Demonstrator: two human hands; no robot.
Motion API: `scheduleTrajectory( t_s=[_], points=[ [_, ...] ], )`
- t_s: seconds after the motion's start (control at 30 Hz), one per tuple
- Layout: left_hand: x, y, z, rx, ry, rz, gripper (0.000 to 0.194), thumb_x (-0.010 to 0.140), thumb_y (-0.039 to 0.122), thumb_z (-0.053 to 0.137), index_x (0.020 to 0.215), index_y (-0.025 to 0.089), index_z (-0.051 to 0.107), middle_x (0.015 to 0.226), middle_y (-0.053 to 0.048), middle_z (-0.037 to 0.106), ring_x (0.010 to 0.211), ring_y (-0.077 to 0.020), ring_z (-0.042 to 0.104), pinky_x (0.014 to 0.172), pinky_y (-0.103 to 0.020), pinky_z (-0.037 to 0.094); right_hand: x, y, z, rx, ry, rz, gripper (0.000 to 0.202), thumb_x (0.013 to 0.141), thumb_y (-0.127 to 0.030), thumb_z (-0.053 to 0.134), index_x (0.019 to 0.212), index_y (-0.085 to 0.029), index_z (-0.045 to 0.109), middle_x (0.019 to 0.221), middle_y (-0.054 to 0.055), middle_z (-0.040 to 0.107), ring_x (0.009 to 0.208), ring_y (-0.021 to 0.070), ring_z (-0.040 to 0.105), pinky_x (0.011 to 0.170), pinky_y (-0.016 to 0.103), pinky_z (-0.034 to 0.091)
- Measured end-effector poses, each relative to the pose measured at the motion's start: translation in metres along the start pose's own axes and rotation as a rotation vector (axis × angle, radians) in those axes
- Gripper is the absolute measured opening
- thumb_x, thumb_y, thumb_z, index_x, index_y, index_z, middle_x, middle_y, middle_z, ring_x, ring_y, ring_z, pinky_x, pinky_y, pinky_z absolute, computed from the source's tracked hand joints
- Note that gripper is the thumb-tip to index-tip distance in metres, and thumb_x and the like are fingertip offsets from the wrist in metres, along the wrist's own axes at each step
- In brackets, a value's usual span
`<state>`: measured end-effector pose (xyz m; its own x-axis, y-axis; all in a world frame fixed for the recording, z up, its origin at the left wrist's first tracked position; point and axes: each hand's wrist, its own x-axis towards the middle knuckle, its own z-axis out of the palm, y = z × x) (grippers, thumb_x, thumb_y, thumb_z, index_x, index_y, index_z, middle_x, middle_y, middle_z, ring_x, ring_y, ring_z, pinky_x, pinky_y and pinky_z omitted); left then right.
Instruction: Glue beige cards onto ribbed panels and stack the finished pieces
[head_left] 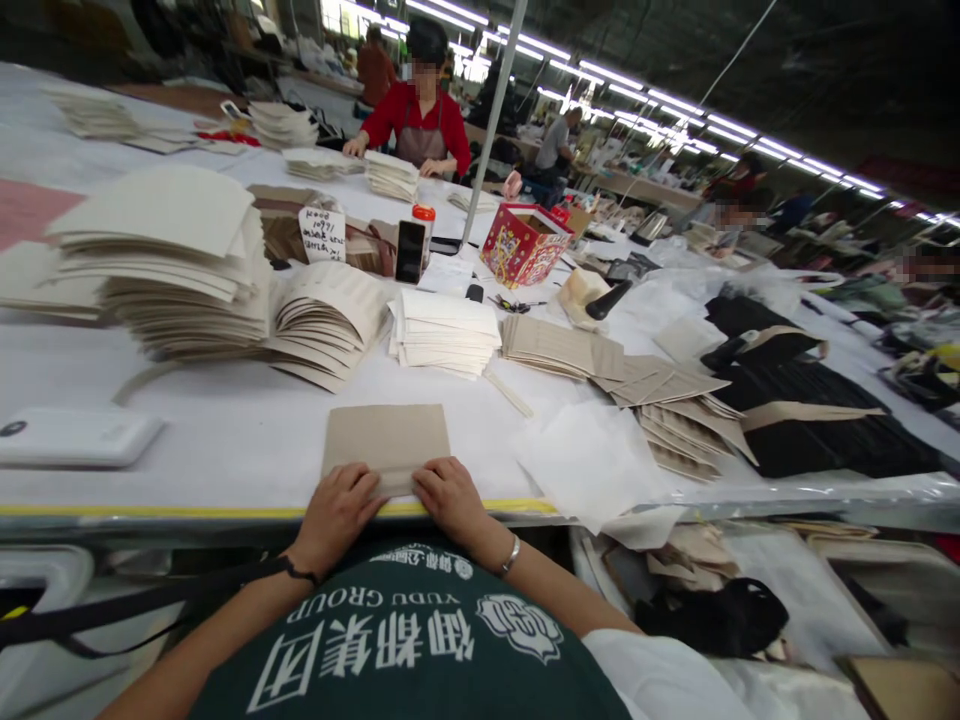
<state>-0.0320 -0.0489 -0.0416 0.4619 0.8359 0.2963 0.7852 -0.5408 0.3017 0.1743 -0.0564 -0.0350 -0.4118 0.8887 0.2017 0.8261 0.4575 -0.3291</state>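
A beige rectangular fabric panel (386, 436) lies flat at the table's near edge, in front of my body. My left hand (341, 508) grips its near left corner with curled fingers. At the near right corner, my right hand (452, 500) holds the same edge, which looks folded into a narrow strip between the hands. The fingertips' undersides are hidden. Beyond the panel sits a stack of white pieces (444, 332). A fanned stack of beige pieces (327, 318) stands left of that, beside a taller stack of pale panels (184, 265).
A white power bank-like device (79, 437) lies at left. Beige folded pieces (562, 346), white sheets (592, 465) and black fabric (832, 415) spread rightward. Farther back are a phone (409, 252), a red box (525, 245), a pole (495, 115) and a co-worker in red (454, 125).
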Motion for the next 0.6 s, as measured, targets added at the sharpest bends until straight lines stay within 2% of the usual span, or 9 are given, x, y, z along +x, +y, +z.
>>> scheduleTrajectory(
  t_s=[0.17,0.3,0.37,0.47,0.6],
  points=[
    [0.002,-0.008,-0.016,0.077,-0.050,-0.134,0.027,0.080,0.045,0.053,0.078,0.019,0.055,0.081,-0.007,0.055,0.078,-0.0230,0.051,0.069,-0.036,0.044,0.005,0.004,-0.013,-0.101,-0.051,0.113,0.023,0.079,-0.039,0.061,0.088,-0.017,0.059,0.085,0.006,0.055,0.083,0.0199,0.047,0.076,0.032,0.039],
    [0.011,0.001,-0.009,0.092,-0.063,-0.041,0.032,0.079,0.039,0.056,0.104,0.020,0.057,0.108,-0.010,0.058,0.100,-0.0261,0.051,0.082,-0.039,0.041,0.018,-0.002,-0.013,-0.079,-0.050,-0.015,0.040,0.077,-0.032,0.063,0.113,-0.018,0.053,0.107,0.009,0.054,0.099,0.0226,0.045,0.087,0.036,0.035],
    [0.015,0.005,-0.002,0.065,-0.079,0.014,0.037,0.079,0.037,0.055,0.113,0.023,0.054,0.116,-0.008,0.057,0.105,-0.0255,0.050,0.088,-0.040,0.038,0.022,-0.004,-0.009,-0.037,-0.061,-0.079,0.040,0.080,-0.030,0.060,0.117,-0.020,0.051,0.113,0.008,0.053,0.102,0.0217,0.044,0.090,0.035,0.034],
    [0.018,0.003,-0.001,0.085,-0.094,-0.013,0.039,0.079,0.045,0.054,0.109,0.022,0.056,0.112,-0.009,0.059,0.101,-0.0255,0.051,0.086,-0.039,0.039,0.024,0.001,-0.005,-0.005,-0.074,-0.036,0.033,0.081,-0.037,0.059,0.108,-0.020,0.056,0.105,0.007,0.055,0.097,0.0209,0.045,0.086,0.034,0.036],
    [0.020,-0.014,-0.013,0.230,-0.100,-0.128,0.041,0.078,0.055,0.050,0.089,0.016,0.061,0.091,-0.011,0.059,0.086,-0.0265,0.053,0.072,-0.037,0.042,0.024,0.011,-0.009,-0.040,-0.066,0.087,0.041,0.072,-0.054,0.063,0.091,-0.018,0.058,0.090,0.006,0.055,0.088,0.0213,0.047,0.079,0.034,0.038]
  ],
)
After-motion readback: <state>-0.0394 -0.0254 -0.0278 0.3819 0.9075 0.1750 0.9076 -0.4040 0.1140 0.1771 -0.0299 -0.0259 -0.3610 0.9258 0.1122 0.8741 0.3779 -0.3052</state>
